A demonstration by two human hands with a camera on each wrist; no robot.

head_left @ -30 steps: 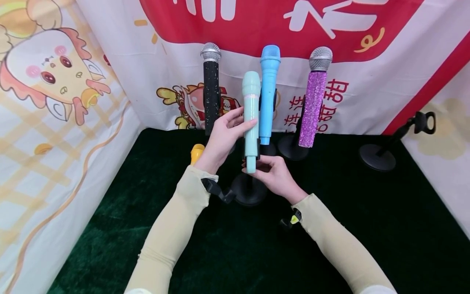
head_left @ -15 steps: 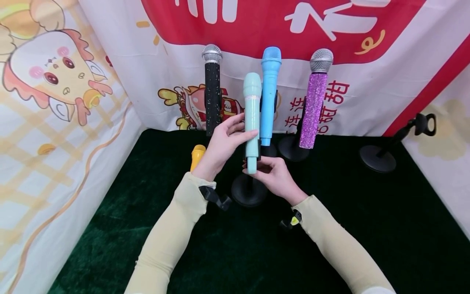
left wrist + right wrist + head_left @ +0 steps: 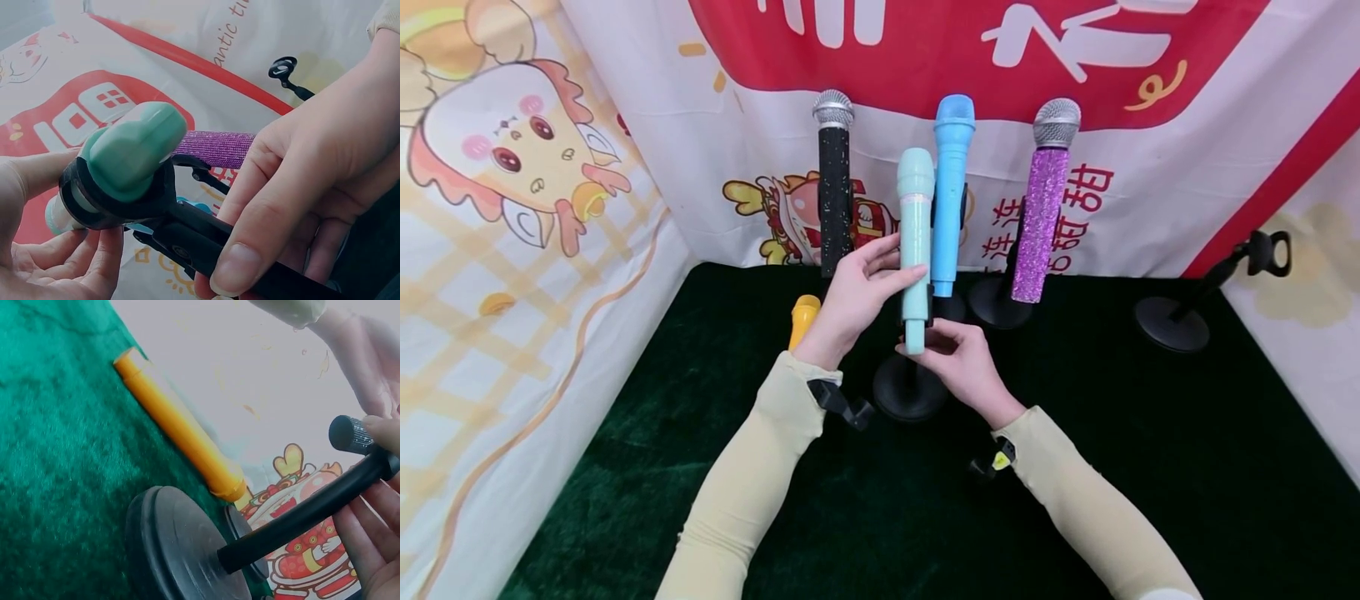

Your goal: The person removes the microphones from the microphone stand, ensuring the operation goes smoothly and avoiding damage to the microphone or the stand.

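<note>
Here, the left hand point(image 3: 859, 290) grasps the mint microphone point(image 3: 914, 229); near its lower end, the right hand point(image 3: 964, 360) grips the black stand point(image 3: 281, 526). Behind this microphone is a blue microphone point(image 3: 950, 200).

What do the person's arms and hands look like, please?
Long cream sleeves reach both wrists. The left hand and right hand wear no gloves. A black fitting sits at the left wrist; another, with a yellow-green patch, at the right.

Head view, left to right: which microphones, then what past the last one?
Smooth yellow microphone → black speckled microphone with silver mesh head → glossy mint-green microphone → light-blue microphone → purple glittery microphone with silver mesh head → black round-based stand with vacant clip
</note>
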